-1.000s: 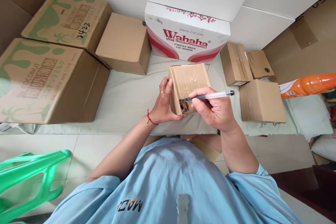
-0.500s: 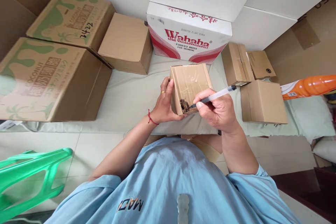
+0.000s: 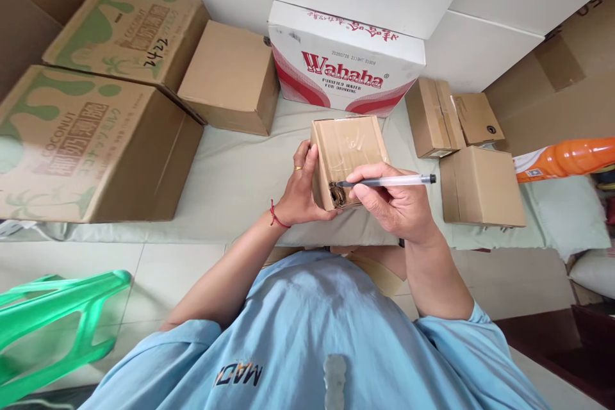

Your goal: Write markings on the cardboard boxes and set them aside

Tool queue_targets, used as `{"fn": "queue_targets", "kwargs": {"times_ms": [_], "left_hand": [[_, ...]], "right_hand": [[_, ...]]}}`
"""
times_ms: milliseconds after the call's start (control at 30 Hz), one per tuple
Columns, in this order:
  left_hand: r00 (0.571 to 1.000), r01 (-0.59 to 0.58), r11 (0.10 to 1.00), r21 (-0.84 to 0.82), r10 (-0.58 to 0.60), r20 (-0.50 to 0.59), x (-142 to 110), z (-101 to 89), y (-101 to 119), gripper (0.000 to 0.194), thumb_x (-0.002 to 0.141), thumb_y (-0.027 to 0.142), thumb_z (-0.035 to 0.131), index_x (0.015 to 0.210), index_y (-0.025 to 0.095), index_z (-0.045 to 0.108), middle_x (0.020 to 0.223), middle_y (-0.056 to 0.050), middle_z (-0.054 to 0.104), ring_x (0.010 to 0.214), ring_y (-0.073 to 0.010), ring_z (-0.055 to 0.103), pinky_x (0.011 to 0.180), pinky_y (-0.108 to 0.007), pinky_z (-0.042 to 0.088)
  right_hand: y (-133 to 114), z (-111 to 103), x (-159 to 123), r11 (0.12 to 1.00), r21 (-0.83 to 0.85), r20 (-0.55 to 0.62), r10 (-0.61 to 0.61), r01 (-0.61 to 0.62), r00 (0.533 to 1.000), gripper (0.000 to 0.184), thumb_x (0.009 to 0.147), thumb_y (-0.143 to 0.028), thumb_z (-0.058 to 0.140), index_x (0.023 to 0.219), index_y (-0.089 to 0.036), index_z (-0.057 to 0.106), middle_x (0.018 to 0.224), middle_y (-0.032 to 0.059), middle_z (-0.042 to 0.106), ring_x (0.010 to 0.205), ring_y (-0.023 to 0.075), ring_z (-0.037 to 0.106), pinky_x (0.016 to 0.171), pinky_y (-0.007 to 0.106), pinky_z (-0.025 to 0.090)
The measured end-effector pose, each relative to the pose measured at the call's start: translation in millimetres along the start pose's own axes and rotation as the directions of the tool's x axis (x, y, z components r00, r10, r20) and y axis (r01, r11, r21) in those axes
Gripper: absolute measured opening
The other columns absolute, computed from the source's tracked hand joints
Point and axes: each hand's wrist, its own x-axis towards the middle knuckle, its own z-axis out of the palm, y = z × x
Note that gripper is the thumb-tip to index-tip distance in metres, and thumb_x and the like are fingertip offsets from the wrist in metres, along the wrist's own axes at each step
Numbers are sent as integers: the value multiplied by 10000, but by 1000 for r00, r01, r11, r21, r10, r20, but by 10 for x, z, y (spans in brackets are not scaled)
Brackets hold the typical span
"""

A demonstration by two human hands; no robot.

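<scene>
A small cardboard box (image 3: 354, 146) sits tilted in front of my body, its top crossed by clear tape. My left hand (image 3: 300, 189) grips its left side, thumb along the near edge. Pinched in my right hand (image 3: 394, 202) is a pen (image 3: 403, 180) with a clear barrel and a black end. The pen's tip meets the upper part of a dark, scribbled ring (image 3: 339, 194) at the box's near left corner. Inside the ring the surface looks dark; I cannot tell whether it is a hole or ink.
A white Wahaha water carton (image 3: 346, 64) stands behind the box. Coconut cartons (image 3: 129, 147) and a plain brown box (image 3: 230, 73) are to the left. Smaller boxes (image 3: 480, 186) and an orange bottle (image 3: 567, 157) are at right. A green stool (image 3: 81, 307) is at lower left.
The pen has swung to nearly level, and its tip has moved up and left to the upper edge of the dark ring. My left hand and the box stay put.
</scene>
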Motion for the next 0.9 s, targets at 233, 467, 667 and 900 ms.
{"fn": "queue_targets", "kwargs": {"times_ms": [233,467,667,900], "left_hand": [[1000,16,1000,8,-17,13,6,-13,7,1576,620,876,883,1783,318,-21,1779,-218,185,1649,-542,235,1293,-791,333],[1000,5,1000,14,-5,17,19,-22,15,1525,669,797,896,1784,265,1,1750,-254,207,1626,-562,253,1258,-816,339],[999,37,999,-15,-36,26,1,-21,8,1517,657,839,885,1772,262,34,1759,-233,206,1632,-556,231,1274,-800,335],[998,52,998,23,-52,41,11,-36,36,1530,663,811,882,1784,296,-24,1756,-240,184,1636,-552,233,1274,-807,330]], "right_hand": [[-4,19,25,999,-35,8,-26,26,1000,193,1068,-393,659,1098,-250,784,782,-3,754,664,142,709,645,262,564],[5,18,12,998,-55,-27,-19,17,999,148,1043,-341,656,1038,-241,766,701,-38,682,533,99,566,530,239,436],[3,21,7,999,-10,-55,-37,36,998,95,998,-279,678,965,-237,757,619,-71,553,460,74,390,458,230,323],[4,29,12,999,-15,-52,-30,30,998,100,1010,-258,661,988,-230,754,616,-75,522,482,75,421,497,228,358]]}}
